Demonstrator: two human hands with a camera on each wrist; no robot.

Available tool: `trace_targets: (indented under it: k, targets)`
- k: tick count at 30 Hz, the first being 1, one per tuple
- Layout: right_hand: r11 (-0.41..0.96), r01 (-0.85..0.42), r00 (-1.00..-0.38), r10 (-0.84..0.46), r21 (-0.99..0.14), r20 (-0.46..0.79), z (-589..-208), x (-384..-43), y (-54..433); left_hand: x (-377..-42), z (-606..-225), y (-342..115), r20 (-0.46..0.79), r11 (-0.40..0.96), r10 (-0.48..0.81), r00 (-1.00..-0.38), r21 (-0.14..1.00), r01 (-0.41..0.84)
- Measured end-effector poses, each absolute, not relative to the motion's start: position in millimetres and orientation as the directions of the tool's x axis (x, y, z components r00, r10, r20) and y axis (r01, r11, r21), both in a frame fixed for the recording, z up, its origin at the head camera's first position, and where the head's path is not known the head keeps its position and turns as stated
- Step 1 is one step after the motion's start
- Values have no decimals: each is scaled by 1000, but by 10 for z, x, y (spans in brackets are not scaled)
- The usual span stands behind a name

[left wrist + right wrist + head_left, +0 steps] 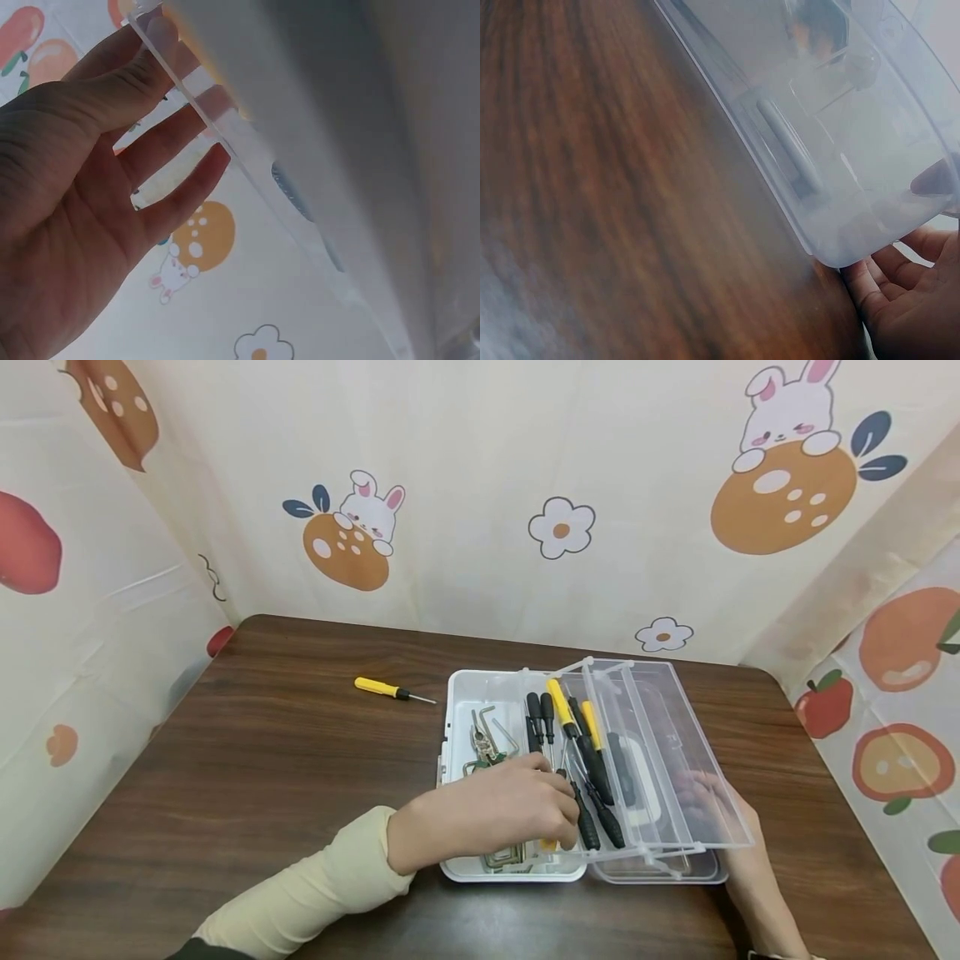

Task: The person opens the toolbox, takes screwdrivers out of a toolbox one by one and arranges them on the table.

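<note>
My left hand (495, 806) reaches over a white plastic case (483, 681), its fingers bent down and their tips hidden. A bit of yellow (549, 845) shows beneath them; I cannot tell whether they hold it. To the right, my right hand (716, 814) grips the edge of a tilted clear lid (697, 743) and is partly seen through it. In the right wrist view, fingers (900, 274) are at a clear plastic corner. The left wrist view has a hand (82, 195) pinching a clear edge between thumb and fingers. Several black and yellow screwdrivers (588, 777) lie beside my left hand.
Bent metal hex keys (487, 735) lie in the case's left part. A yellow screwdriver (380, 687) rests on the brown wooden table (300, 760), left of the case. A clear tray (705, 868) stands under the tilted lid. A printed curtain (465, 527) hangs behind the table.
</note>
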State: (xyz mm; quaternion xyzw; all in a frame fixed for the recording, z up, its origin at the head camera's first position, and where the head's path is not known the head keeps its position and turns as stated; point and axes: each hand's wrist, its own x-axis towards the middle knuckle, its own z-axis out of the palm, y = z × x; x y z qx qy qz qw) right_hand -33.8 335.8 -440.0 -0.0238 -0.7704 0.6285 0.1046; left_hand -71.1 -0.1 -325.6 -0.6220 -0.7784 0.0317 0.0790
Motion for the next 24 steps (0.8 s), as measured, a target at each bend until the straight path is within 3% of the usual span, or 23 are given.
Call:
trace_targets:
  k: [10, 16, 20, 24]
  targets:
    - [166, -129, -975, 156, -978, 156, -4430, -338, 3383, -682, -3271, -1, 90, 229, 973, -213, -232, 945]
    - [197, -84, -978, 170, -977, 118, -4419, -330, 3385, -684, -3292, 4, 91, 228, 973, -212, -259, 939]
    - [216, -60, -979, 178, -975, 100, -4400, -326, 3372, -692, -3296, -6, 83, 234, 972, -221, -231, 944]
    - [220, -58, -979, 176, -974, 98, -4390, -323, 3359, -700, -3278, -36, 63, 252, 967, -245, -127, 959]
